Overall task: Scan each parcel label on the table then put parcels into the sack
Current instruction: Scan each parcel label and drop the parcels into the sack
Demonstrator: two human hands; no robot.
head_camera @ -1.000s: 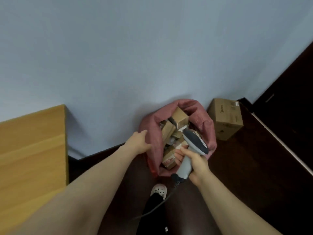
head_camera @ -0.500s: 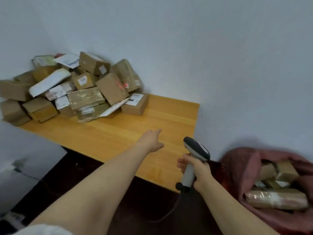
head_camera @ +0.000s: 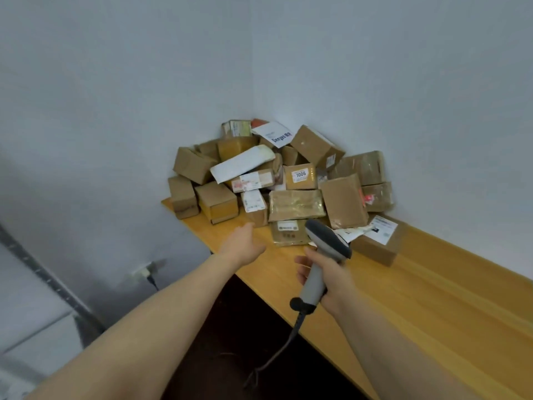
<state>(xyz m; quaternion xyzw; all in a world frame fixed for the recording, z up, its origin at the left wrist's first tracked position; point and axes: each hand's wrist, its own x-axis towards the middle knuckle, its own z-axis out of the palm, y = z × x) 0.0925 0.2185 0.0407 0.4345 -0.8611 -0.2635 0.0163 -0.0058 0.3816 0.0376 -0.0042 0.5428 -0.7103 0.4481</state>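
– where's the parcel heap (head_camera: 294,202)?
– on the worktop (head_camera: 432,284), at its far corner. over its near edge the left grip (head_camera: 243,243) hangs slack and empty; over it too, the right grip (head_camera: 328,280) clasps the scanner (head_camera: 326,241).

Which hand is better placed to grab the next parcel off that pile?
Left. The left hand is empty and open, stretched out close to the parcel pile. The right hand grips the scanner, so it is probably better kept for scanning.
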